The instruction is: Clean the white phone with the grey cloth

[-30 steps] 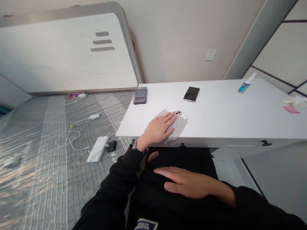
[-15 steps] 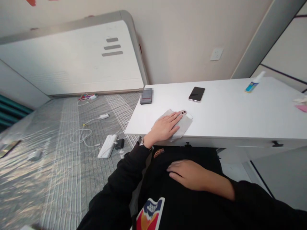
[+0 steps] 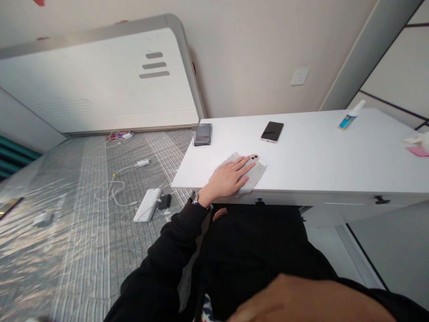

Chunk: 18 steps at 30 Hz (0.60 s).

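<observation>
My left hand [image 3: 231, 175] lies flat with its fingers stretched out, over a thin whitish cloth [image 3: 256, 175] near the front edge of the white desk [image 3: 311, 156]. Just past my fingertips shows the camera corner of a pale phone [image 3: 254, 157]; the rest of it is covered by the hand and cloth. My right hand [image 3: 268, 304] is raised close to the camera at the bottom of the view, blurred, its fingers mostly cut off by the frame. A second phone [image 3: 272, 131] rests screen up farther back on the desk.
At the desk's back left corner is a dark pixelated item [image 3: 203, 134]. Toward the right stand a white spray bottle [image 3: 350, 117] and a pink cloth [image 3: 417, 151]. On the plastic-covered bed [image 3: 87, 250] lie a white power strip [image 3: 147, 205], a black adapter [image 3: 164, 201] and cables.
My right hand has left my lap and come up toward the camera, at the bottom. My left hand has stayed in place on the cloth. The view has shifted slightly.
</observation>
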Motion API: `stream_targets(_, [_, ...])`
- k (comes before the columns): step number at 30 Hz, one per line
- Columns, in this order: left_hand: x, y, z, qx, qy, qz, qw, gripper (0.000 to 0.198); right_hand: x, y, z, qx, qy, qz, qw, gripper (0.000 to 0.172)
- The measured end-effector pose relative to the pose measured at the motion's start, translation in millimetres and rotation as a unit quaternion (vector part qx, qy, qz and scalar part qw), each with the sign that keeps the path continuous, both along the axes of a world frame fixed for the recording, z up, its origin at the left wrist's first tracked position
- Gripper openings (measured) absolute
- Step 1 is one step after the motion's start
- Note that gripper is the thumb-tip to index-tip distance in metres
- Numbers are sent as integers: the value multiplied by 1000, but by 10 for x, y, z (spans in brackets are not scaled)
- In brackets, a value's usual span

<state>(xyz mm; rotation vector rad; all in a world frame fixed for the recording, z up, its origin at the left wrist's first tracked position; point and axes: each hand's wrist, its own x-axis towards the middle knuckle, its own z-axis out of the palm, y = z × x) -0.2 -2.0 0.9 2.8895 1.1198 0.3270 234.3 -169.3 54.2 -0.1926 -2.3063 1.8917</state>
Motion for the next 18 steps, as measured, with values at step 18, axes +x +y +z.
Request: stream_targets(18, [-7, 7, -2, 2, -3, 4, 1000, 57, -465, 540, -1028, 248, -143, -234, 929, 28])
